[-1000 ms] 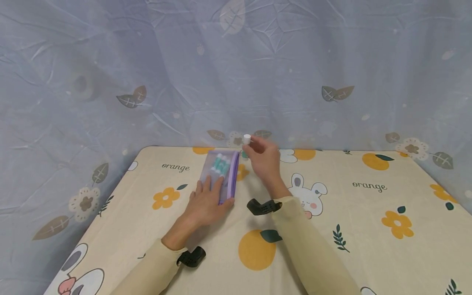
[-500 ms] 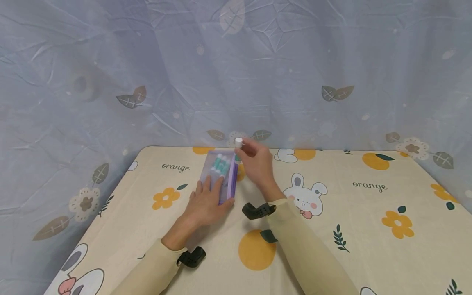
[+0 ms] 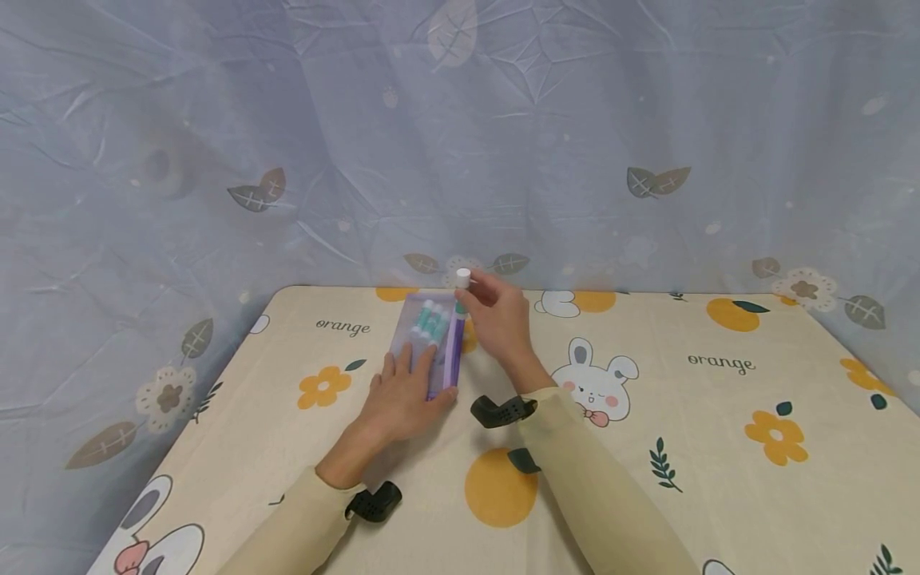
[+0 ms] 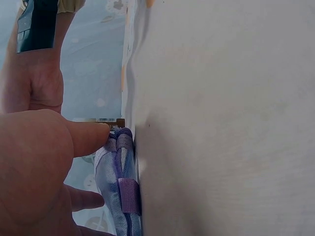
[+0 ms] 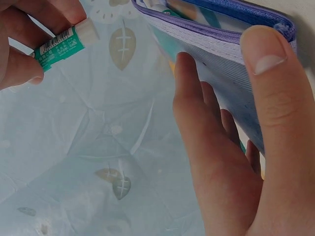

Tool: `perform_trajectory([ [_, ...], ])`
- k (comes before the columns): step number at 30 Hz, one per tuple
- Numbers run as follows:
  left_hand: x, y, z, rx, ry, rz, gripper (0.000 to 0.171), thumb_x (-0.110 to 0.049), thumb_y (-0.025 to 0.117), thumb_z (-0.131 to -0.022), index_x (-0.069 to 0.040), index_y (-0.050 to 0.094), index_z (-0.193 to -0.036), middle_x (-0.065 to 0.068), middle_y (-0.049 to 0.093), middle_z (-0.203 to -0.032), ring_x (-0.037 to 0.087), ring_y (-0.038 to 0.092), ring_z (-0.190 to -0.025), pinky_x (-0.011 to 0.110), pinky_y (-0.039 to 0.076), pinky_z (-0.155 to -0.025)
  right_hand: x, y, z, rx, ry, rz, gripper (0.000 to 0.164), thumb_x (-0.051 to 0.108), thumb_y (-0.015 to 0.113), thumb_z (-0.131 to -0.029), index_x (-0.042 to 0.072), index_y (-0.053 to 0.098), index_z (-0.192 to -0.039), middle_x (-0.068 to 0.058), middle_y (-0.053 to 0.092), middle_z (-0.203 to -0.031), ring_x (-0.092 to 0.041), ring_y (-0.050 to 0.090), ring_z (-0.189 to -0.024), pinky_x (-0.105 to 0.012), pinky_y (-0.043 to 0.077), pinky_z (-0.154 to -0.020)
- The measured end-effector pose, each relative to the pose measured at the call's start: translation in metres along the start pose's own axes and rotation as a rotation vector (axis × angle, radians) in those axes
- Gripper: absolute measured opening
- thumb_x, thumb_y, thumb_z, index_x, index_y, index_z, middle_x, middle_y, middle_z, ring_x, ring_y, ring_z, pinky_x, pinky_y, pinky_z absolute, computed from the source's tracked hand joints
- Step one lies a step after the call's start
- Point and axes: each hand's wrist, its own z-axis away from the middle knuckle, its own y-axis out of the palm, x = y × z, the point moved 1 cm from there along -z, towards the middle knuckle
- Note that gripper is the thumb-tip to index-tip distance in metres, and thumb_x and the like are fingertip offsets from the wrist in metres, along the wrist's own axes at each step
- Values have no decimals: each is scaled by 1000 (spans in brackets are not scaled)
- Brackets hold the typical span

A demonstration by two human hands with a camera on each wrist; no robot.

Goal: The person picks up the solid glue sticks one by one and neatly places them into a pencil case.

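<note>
A mesh zipper pouch (image 3: 406, 319) with purple trim lies on the table. Green-and-white glue sticks (image 3: 431, 321) show through its mesh. My left hand (image 3: 401, 403) rests on its near part, fingers extended, with the thumb at the zipper end in the left wrist view. Between thumb and fingers, my right hand (image 3: 503, 319) pinches another glue stick (image 5: 61, 46) with a white cap and a barcode label. In the head view, this stick is upright at the far end of the pouch's right, zippered side. The unzipped mouth (image 5: 221, 29) gapes in the right wrist view.
A cream tablecloth (image 3: 618, 487) printed with oranges, flowers and rabbits covers the table. Behind it hangs a grey-blue leaf-patterned curtain (image 3: 575, 144), close to the table's far edge. Black wrist cameras sit at both cuffs.
My right hand has moved left with the glue stick, from beside the pouch to its zippered edge, and in the last half second barely shifts. The left hand has stayed in place.
</note>
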Motion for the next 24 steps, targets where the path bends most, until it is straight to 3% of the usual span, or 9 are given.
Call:
perform_trajectory([
  [24,0,-2,1,6,4,6,80,-48,58,-105,-10,27,-169,32,13,-175,62,12,-159,76,18,-124,-22,8,-2,1,84,54,41,25,71,-102,17,68,-142,-13,77,-127,-30,73,-121,-44,60,-101],
])
